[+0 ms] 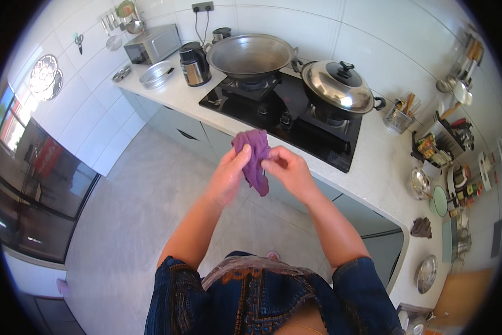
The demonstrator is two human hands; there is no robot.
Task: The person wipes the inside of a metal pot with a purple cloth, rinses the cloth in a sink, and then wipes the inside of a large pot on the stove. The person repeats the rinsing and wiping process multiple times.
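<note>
A crumpled purple cloth point(256, 161) hangs in front of me, above the floor and just short of the counter's front edge. My left hand point(230, 172) grips it from the left, thumb pressed over its face. At the cloth's right edge, the bent fingers of my right hand point(287, 169) pinch the fabric; the exact contact is partly hidden. Beyond both hands lies a black glass gas hob point(284, 119). It carries an open metal wok point(253, 56) on the left burner and a black-handled pan under a shiny domed lid point(336, 86) on the right.
Left of the hob stand an electric kettle point(194, 65), a round metal container point(156, 74) and a microwave oven point(152, 44). Along the right counter are a utensil basket point(399, 118), a knife block point(439, 138), a dark cloth point(421, 228) and a metal plate point(426, 274).
</note>
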